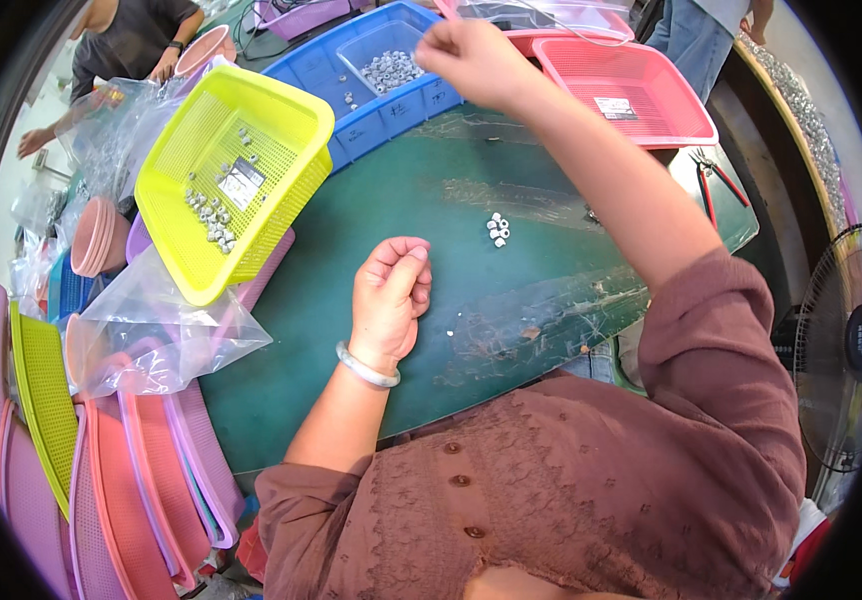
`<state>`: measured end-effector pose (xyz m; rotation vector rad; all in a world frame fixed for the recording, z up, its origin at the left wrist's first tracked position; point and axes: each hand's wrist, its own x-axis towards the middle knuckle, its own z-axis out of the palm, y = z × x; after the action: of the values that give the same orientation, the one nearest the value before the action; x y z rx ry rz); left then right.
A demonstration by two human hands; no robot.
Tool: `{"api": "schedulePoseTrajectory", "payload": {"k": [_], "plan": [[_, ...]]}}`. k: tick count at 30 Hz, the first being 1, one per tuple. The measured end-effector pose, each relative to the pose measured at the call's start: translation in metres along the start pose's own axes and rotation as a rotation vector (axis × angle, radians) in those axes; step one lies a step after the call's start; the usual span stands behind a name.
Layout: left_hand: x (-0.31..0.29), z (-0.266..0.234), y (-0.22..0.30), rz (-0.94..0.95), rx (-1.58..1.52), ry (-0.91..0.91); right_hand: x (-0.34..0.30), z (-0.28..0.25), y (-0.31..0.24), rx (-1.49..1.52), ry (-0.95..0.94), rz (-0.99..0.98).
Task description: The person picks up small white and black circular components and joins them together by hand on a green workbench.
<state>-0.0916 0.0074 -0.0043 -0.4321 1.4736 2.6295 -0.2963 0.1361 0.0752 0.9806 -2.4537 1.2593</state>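
Note:
My left hand [388, 295] rests on the green table [371, 200] with its fingers curled shut; whether it holds anything is hidden. My right hand [473, 60] is stretched far out over the blue bin [391, 105], fingers pinched together above a clear tub of small silver parts [388, 68]. A little cluster of white-silver parts [497, 229] lies on the table between the two hands. A tilted yellow basket [236, 180] to the left holds several more of these parts.
Pink baskets [631, 85] stand at the back right, with red-handled pliers [711, 180] beside them. Clear plastic bags [156, 320] and stacked pink, purple and yellow baskets [131, 480] lie at left. Another person [126, 45] works at the far left. A fan [841, 350] stands at right.

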Motion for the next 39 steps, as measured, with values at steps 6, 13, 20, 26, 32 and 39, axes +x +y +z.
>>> {"api": "schedulePoseTrajectory", "payload": {"k": [6,13,20,26,32,39], "plan": [[0.005,-0.004,0.002,-0.048,-0.09,-0.038,0.028,-0.001,0.024,-0.259,0.027,-0.011],[0.005,-0.008,0.001,-0.083,-0.172,-0.109,-0.088,-0.017,0.026,-0.189,-0.496,-0.163],[0.004,-0.006,0.001,-0.097,-0.142,-0.136,-0.131,-0.009,0.03,-0.163,-0.466,-0.142],[0.003,-0.002,0.002,-0.108,-0.071,-0.131,-0.132,-0.004,0.031,0.12,-0.404,-0.03],[-0.001,0.001,0.003,-0.102,-0.043,-0.117,-0.121,0.012,-0.006,0.443,-0.488,0.035],[0.0,0.0,0.002,-0.083,-0.039,-0.103,-0.118,0.027,-0.017,0.536,-0.503,-0.071]]}}
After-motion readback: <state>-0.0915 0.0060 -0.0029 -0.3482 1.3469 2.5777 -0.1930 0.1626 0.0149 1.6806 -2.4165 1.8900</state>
